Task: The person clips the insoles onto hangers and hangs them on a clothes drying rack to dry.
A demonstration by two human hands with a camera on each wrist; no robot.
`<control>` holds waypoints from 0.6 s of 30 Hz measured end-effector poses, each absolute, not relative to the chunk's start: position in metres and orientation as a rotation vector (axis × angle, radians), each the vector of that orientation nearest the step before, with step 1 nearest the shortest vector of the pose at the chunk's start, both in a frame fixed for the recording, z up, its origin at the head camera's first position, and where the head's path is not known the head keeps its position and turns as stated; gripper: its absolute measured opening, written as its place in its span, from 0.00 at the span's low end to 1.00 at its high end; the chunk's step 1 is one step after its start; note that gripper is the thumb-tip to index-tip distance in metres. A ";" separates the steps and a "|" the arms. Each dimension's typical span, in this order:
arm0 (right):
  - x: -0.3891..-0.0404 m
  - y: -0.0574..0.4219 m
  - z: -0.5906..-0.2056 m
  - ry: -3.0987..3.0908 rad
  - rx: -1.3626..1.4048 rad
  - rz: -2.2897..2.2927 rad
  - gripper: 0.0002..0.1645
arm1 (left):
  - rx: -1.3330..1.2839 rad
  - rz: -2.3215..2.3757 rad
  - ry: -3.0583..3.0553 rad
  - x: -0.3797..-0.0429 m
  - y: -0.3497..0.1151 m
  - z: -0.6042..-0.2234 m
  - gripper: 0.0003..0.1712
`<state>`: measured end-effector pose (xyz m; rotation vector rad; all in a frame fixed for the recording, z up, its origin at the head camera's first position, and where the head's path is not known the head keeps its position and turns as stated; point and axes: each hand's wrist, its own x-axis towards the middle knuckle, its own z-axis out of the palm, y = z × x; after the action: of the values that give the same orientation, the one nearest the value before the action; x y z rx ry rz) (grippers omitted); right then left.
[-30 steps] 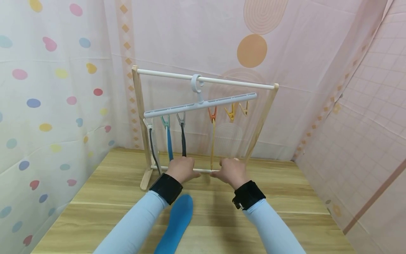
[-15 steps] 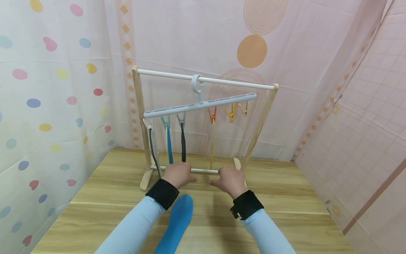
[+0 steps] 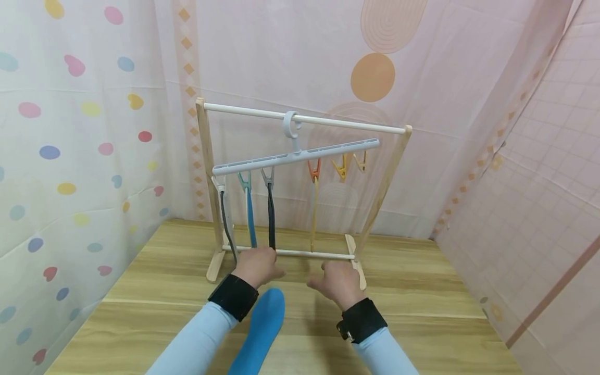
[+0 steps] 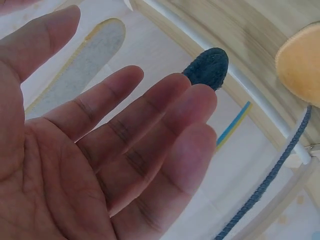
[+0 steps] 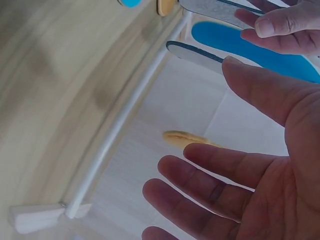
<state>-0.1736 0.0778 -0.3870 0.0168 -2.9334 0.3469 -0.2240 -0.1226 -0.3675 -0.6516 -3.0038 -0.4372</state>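
In the head view both hands are in front of the lower rod of a wooden drying rack. My left hand has its fingers extended near a hanging dark-edged insole. My right hand is spread, palm bare in the right wrist view. From clips on a light grey hanger hang several insoles, seen nearly edge-on: a dark one at the left, a blue one beside it, and a yellow one under the orange clip. Neither hand holds anything.
A blue insole lies on the wooden table between the forearms. A yellow clip and a beige clip hang at the hanger's right with nothing in them. Patterned curtains enclose the back and sides.
Both hands have drawn back toward the body and slightly apart, away from the rack's lower rod. The hanger and the insoles hang much as before.
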 end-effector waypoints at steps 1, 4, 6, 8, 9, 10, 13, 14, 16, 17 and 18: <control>-0.173 0.078 -0.389 -2.929 0.018 0.344 0.31 | -0.652 -0.456 -3.002 -0.224 -0.124 -0.369 0.17; -0.170 0.077 -0.394 -2.924 0.007 0.347 0.30 | -0.654 -0.489 -2.999 -0.221 -0.126 -0.373 0.16; -0.167 0.077 -0.398 -2.921 0.004 0.368 0.29 | -0.647 -0.484 -3.006 -0.220 -0.127 -0.375 0.16; -0.165 0.076 -0.401 -2.919 0.009 0.383 0.29 | -0.633 -0.472 -3.014 -0.219 -0.128 -0.378 0.16; -0.164 0.076 -0.402 -2.916 0.015 0.384 0.29 | -0.623 -0.472 -3.017 -0.218 -0.129 -0.380 0.16; -0.163 0.076 -0.404 -2.912 0.020 0.382 0.29 | -0.612 -0.475 -3.021 -0.217 -0.129 -0.381 0.16; -0.159 0.076 -0.407 -2.901 0.036 0.370 0.29 | -0.583 -0.510 -3.032 -0.216 -0.131 -0.385 0.16; -0.158 0.076 -0.408 -2.900 0.032 0.364 0.29 | -0.576 -0.514 -3.030 -0.215 -0.132 -0.386 0.16; -0.157 0.076 -0.410 -2.903 0.024 0.357 0.29 | -0.567 -0.494 -3.026 -0.213 -0.134 -0.388 0.19; -0.156 0.076 -0.411 -2.906 0.019 0.360 0.29 | -0.563 -0.478 -3.023 -0.213 -0.135 -0.390 0.21; -0.156 0.076 -0.412 -2.912 0.014 0.358 0.29 | -0.559 -0.464 -3.021 -0.212 -0.137 -0.392 0.22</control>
<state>-0.1560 0.0761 -0.4119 0.0140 -2.9118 0.3577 -0.2121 -0.1365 -0.3915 -0.5589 -3.0212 -0.4637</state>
